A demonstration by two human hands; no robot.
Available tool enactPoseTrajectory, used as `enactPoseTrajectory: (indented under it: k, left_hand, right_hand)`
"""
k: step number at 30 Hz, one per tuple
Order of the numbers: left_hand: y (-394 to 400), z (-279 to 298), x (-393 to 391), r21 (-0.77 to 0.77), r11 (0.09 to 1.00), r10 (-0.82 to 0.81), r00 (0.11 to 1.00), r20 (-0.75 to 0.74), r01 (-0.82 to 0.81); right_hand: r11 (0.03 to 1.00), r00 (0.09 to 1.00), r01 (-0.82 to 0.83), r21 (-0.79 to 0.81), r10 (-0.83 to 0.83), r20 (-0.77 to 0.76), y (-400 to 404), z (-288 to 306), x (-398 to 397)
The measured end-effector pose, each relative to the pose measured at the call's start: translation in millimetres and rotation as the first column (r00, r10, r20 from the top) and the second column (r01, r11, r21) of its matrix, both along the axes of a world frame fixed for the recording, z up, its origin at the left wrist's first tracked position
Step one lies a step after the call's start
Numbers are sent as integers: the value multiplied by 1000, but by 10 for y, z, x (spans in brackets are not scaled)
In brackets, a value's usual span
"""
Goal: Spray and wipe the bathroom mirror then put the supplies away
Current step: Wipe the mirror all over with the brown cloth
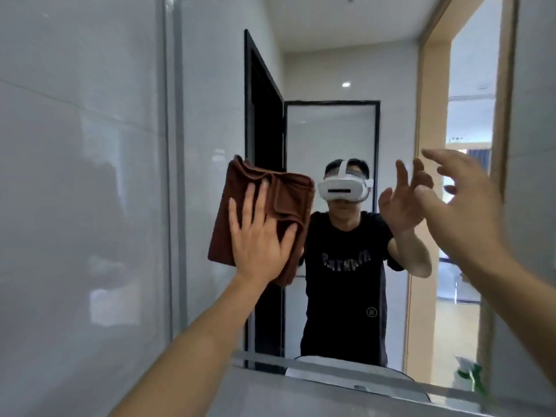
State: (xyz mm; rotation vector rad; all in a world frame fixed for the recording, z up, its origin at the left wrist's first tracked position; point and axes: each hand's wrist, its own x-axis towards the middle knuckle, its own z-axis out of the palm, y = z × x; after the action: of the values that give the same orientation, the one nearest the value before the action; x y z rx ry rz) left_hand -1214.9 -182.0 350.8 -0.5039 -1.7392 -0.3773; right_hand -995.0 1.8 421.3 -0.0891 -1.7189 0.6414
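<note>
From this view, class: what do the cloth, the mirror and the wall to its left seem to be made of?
Brown cloth: soft, matte fabric, perhaps microfibre; it folds and bunches under the left hand.
Mirror: glass, glossy; it reflects the room sharply.
Wall: seemingly glazed tile, pale grey; faint seams and blurred reflections show.

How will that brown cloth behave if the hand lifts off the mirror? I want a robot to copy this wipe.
The brown cloth looks soft and floppy: it shows folds and its edges sag. Only the flat left hand pins it to the mirror, so it would probably slide or drop once pressure eases.
</note>
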Motion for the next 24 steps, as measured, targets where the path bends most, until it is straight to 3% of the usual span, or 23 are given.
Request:
enactPoseTrajectory:
  k: [5,10,15,18,24]
  left_hand:
    - [-849,-391,-550,176,983,40,998,48,-48]
    - [-764,-661,-585,284,953,76,992,97,-101]
    - [258,-701,57,370,924,16,979,205,-92]
    - [1162,-682,683,335,942,-62,985,162,4]
    - [3004,-727,1848,-23,945,-325,946,10,325]
  right_hand:
    - [999,999,-31,31,30,46,-144,-127,-150]
    - [998,998,-40,41,39,43,46,-261,-128]
    - [1000,999,4,-15,-3,44,451,-339,106]
    - [997,996,71,-21,-70,61,763,-314,387]
    - [970,967,241,14,-241,78,1396,-243,1154]
